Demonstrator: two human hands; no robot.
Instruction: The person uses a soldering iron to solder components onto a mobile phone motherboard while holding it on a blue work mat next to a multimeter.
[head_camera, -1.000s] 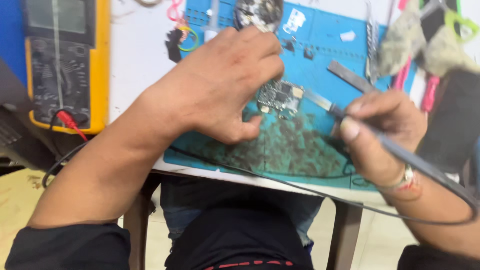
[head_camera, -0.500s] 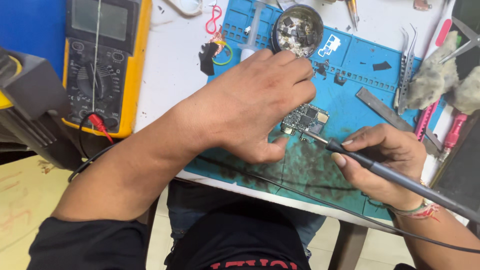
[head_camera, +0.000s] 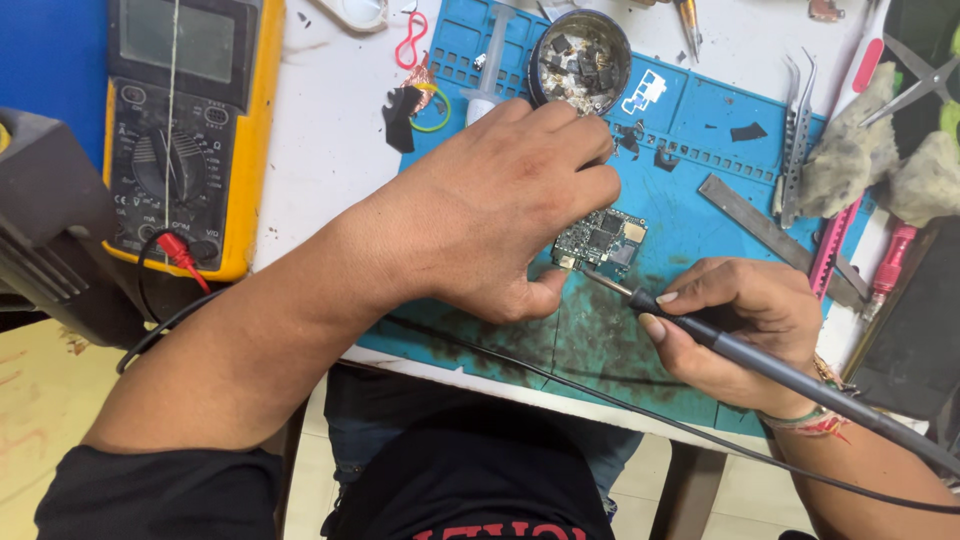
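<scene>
A small dark circuit board (head_camera: 602, 240) lies on a blue work mat (head_camera: 700, 130) stained black near the front edge. My left hand (head_camera: 500, 205) reaches across and pins the board's left side with thumb and fingers. My right hand (head_camera: 735, 325) grips a grey soldering iron (head_camera: 760, 365) like a pen. Its metal tip touches the board's lower left corner, close to my left thumb. The iron's cable trails off to the lower right.
A yellow multimeter (head_camera: 180, 120) with a red probe plug stands at the left. A round tin of small parts (head_camera: 580, 55) sits behind my left hand. Tweezers (head_camera: 795, 120), a metal strip (head_camera: 770, 235), pink-handled tools and grey rags (head_camera: 850, 160) lie at the right.
The view has tilted down and left, so the mat sits higher in frame. Both hands stay on the board and the iron, with the tip still at the board's edge.
</scene>
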